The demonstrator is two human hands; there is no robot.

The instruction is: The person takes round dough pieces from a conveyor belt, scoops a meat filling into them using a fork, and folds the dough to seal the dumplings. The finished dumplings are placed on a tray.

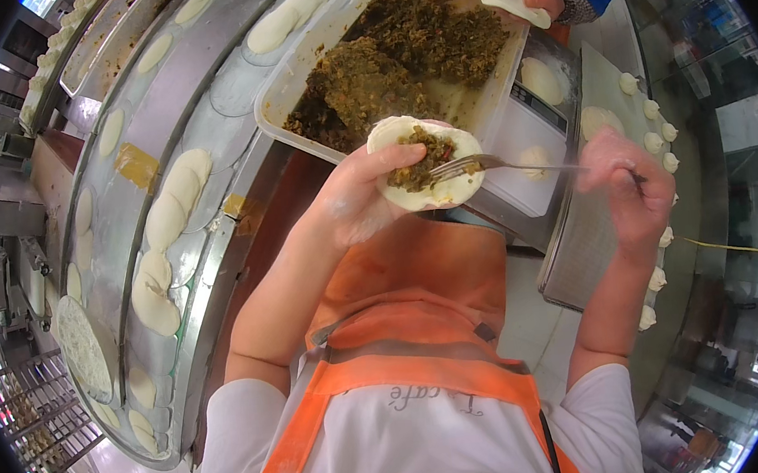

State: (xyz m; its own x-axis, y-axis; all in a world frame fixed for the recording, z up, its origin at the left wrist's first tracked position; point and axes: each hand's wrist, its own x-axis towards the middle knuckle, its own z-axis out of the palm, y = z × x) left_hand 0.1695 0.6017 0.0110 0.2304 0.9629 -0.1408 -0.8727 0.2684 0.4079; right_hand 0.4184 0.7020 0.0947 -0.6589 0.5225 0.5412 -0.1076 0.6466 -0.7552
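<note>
My left hand (364, 186) holds a round dough wrapper (460, 191), its thumb over the front. A mound of chopped greenish-brown filling (422, 153) lies on the dough. My right hand (630, 178) grips the handle of a metal fork (488, 161), whose tines touch the filling. Just beyond is a large translucent plastic tub (298, 138) of the same kind of filling (371, 80). A white-topped scale (517, 175) with a small piece of dough (535, 161) on it stands between my hands, beyond the fork.
Overlapping dough rounds (177, 198) lie on the curved metal conveyor (218, 129) at left. Across the tub, a co-worker's hand (545, 5) holds another wrapper (514, 6). Small shaped dough pieces (654, 141) line the surface at right, beside a metal tray (560, 274).
</note>
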